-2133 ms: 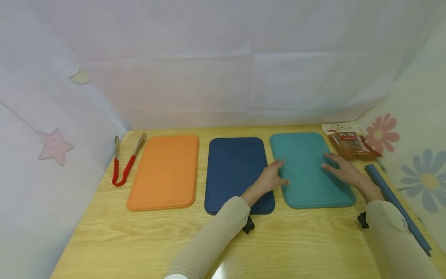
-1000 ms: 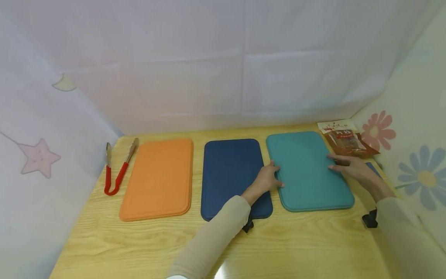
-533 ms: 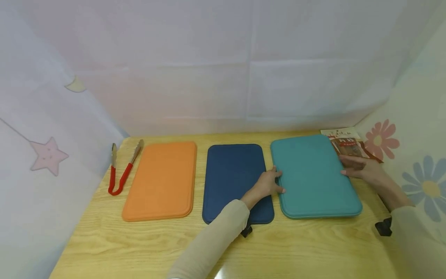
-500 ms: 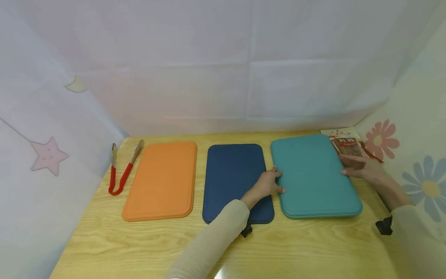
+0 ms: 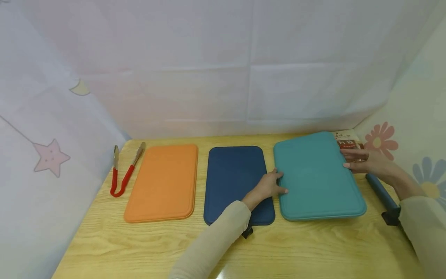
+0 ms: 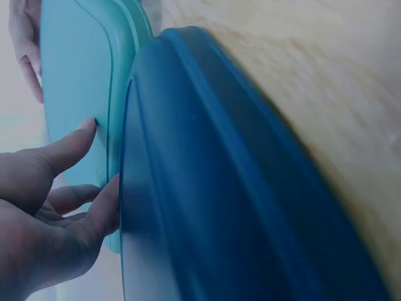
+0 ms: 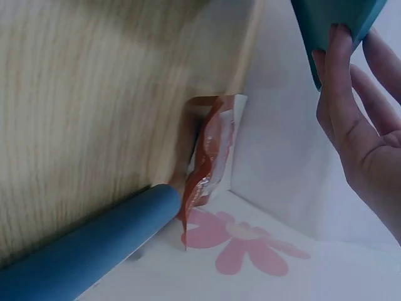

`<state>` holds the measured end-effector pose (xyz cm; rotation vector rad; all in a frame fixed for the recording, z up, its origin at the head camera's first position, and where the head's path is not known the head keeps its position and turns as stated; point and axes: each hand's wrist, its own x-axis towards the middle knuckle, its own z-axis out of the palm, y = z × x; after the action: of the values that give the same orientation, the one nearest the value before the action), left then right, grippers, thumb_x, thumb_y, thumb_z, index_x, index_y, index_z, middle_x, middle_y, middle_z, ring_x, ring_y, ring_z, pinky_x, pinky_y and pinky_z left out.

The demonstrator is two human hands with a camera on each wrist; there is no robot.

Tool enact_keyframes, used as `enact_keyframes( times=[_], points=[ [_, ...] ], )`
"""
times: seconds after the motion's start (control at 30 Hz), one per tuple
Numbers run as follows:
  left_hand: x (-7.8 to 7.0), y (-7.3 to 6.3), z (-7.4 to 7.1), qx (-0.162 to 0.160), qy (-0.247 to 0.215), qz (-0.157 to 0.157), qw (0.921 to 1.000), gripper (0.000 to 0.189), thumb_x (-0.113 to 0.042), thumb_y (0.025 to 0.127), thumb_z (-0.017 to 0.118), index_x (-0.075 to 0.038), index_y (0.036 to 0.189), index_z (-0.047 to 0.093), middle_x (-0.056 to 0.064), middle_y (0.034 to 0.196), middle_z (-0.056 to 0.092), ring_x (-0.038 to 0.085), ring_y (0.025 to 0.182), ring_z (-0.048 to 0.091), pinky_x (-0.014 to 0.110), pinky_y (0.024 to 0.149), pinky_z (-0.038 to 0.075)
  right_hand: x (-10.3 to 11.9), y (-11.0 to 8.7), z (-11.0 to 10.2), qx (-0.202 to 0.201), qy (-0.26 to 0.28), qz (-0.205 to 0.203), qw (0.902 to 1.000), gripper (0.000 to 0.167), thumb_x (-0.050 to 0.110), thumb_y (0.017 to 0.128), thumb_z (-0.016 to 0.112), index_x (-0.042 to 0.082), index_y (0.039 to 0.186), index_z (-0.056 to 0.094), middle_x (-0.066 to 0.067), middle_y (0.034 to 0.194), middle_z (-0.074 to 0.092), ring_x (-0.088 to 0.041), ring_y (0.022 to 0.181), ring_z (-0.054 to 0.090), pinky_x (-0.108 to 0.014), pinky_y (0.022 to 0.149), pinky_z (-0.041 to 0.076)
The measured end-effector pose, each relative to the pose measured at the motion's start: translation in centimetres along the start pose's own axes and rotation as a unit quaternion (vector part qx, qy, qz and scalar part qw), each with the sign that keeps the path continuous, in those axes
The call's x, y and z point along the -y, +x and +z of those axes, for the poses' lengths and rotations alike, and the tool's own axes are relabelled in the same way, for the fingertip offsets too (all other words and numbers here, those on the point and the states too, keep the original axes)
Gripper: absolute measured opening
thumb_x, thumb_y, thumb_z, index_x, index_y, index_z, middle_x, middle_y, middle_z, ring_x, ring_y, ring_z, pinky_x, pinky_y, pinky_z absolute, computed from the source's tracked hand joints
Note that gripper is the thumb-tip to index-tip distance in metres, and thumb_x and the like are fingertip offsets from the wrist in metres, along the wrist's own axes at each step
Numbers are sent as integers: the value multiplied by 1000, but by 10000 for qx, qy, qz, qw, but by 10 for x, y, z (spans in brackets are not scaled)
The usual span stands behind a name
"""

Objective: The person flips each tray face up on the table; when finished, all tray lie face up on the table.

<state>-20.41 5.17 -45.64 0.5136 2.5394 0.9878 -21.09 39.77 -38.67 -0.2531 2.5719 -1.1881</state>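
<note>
The teal rectangular board [image 5: 315, 176] has rounded corners and a rimmed edge. Its right side is raised off the table, so it slopes down to the left. My right hand [image 5: 381, 166] pinches the right edge, thumb on top and fingers under it, as the right wrist view shows. On the opposite edge, my left hand [image 5: 266, 185] holds the board with the thumb on its upper face and fingers at its side. A navy board [image 5: 235, 178] lies flat just beneath my left wrist. The teal board's underside is hidden in the head view.
An orange board [image 5: 162, 182] lies to the left, beside red-handled tongs [image 5: 120, 186]. Behind my right hand lies a brown food packet [image 7: 210, 153], partly covered in the head view. A blue-grey cylindrical roll [image 7: 100, 238] runs along the right side. Fabric walls border the table.
My right hand has moved from above the teal board to its right edge and lifted that side. My left hand has closed in on the left edge.
</note>
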Motion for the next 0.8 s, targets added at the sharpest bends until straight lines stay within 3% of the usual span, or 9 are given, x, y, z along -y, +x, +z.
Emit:
enact_keyframes(
  times=[0.17,0.37,0.57,0.67,0.8],
  points=[
    [-2,-3,5,-61,-21,96,9999,70,-30,89,70,-9,148,39,13,158,21,25,142,29,30,108,36,9,-3,-4,53,182,41,9998,72,29,94,65,8,152,29,-26,136,41,1,96,62,-32,81,55],
    [-3,-18,11,63,25,292,9995,69,-38,94,60,-7,150,33,13,159,17,23,142,28,29,108,36,18,-5,-4,45,166,-63,9998,74,26,93,66,7,153,27,-25,126,45,-3,94,63,-32,80,56],
    [-6,-44,14,363,-195,368,9985,75,-44,94,59,-7,151,29,15,159,15,25,143,26,32,108,36,29,-9,-1,193,386,-168,9989,75,22,96,62,7,155,19,-27,138,35,3,96,59,-32,80,56],
    [-7,-58,18,451,-297,534,9971,84,-48,90,62,-12,154,22,15,159,13,25,144,22,35,109,34,38,-10,0,211,540,-212,9981,75,19,96,62,7,155,17,-29,144,29,5,97,59,-33,81,56],
    [-12,-70,25,536,-324,819,9947,100,-49,82,71,-26,156,8,12,160,7,26,145,16,39,110,34,52,-11,-2,93,460,-295,9985,74,21,96,62,9,155,19,-33,143,30,9,96,58,-35,79,56]
  ],
)
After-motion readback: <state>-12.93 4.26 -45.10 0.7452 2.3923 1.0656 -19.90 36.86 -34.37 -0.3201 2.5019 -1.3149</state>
